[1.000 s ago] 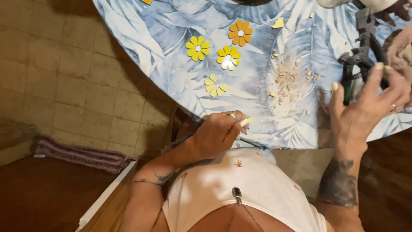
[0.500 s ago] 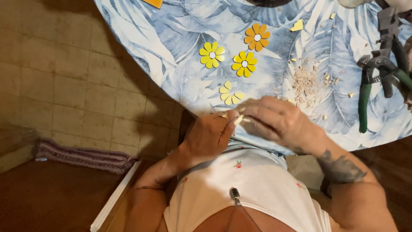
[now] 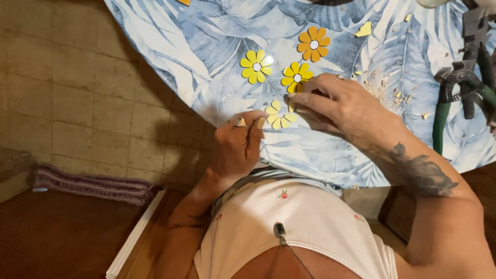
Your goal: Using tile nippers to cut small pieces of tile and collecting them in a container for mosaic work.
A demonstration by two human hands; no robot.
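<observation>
A person's right hand (image 3: 343, 106) reaches across a round surface (image 3: 206, 46) covered in a blue leaf-print cloth, its fingertips pressed down on a half-made pale yellow flower (image 3: 278, 114) of loose petals lying near the close edge. Whether those fingers pinch a petal cannot be told. The left hand (image 3: 238, 147) rests at the surface's near edge just left of that flower, fingers curled loosely, a ring on one of them, thumb tip touching the petals; nothing shows in its grip.

Just beyond the hands lie three finished flowers: two yellow ones with white centres, one (image 3: 256, 66) to the left and one (image 3: 296, 77) right beside the right hand's knuckles, and an orange one (image 3: 313, 45) farther off. Small chips (image 3: 385, 88) are scattered to the right of the hand. Green-handled nippers (image 3: 454, 98) lie at the far right edge. A striped rug (image 3: 93, 183) lies on the tiled floor (image 3: 62, 93) at left.
</observation>
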